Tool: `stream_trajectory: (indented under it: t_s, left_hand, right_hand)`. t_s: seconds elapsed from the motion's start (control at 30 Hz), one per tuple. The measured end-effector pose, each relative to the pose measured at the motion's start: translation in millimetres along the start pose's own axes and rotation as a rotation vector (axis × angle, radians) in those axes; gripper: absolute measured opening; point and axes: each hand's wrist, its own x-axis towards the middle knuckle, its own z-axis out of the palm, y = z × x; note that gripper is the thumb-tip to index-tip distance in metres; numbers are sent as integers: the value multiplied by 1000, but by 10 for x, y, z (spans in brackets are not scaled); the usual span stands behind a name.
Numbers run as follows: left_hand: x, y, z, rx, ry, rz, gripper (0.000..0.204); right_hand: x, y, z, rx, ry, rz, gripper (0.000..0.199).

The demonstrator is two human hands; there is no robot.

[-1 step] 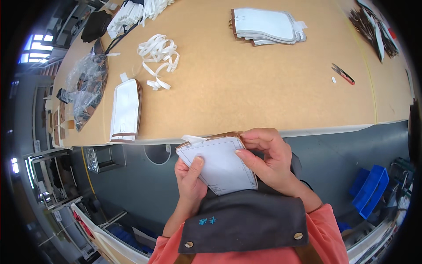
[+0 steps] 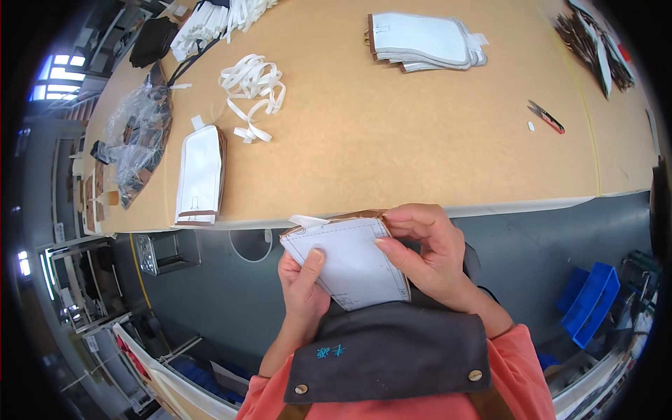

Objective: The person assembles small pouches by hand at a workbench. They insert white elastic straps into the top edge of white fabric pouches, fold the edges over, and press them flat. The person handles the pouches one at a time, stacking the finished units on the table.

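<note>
In front of my apron, just off the table's near edge, I hold a white fabric piece with brown edging (image 2: 350, 262). Dashed lines run along its upper border, and a white tab (image 2: 308, 222) sticks up at its top left corner. My left hand (image 2: 303, 283) grips the left side, thumb flat on the white face and fingers hidden behind. At the upper right corner, my right hand (image 2: 423, 248) pinches the edge between thumb and fingers. The bottom of the piece rests against the dark apron (image 2: 392, 353).
On the tan table (image 2: 392, 140) lie a stack of similar pieces (image 2: 199, 171) at left and another stack (image 2: 423, 40) at the back. A tangle of white tape (image 2: 253, 87), red-handled thread snips (image 2: 547, 117) and clear plastic wrapping (image 2: 140, 133) lie around. Blue bins (image 2: 589, 301) stand at lower right.
</note>
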Motion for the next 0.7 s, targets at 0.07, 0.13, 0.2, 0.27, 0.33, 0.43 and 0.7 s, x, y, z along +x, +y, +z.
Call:
stream_trajectory:
  t_s: [0.07, 0.13, 0.2, 0.27, 0.33, 0.43, 0.7]
  left_hand:
    - [-31, -7, 8, 3, 0, 6, 37]
    - [-65, -13, 13, 9, 5, 16, 38]
    - [-88, -32, -7, 12, -10, 28, 38]
    - [-115, -40, -7, 14, -15, 37, 39]
    - [-149, -37, 6, 16, -9, 47, 39]
    - [-187, -54, -37, -4, -30, 62, 38]
    - [-95, 152, -31, -34, -123, 361, 48]
  right_hand:
    - [-18, -22, -9, -42, 12, -38, 34]
    - [-42, -42, -22, -110, 19, -78, 32]
    - [-65, -65, -31, -171, 32, -103, 31]
    - [-73, -106, -53, -243, 15, -135, 31]
    - [-62, -167, -85, -326, -32, -173, 32]
    - [-49, -200, -69, -396, -41, -290, 34]
    - [-132, -399, 86, -119, -187, 188, 36]
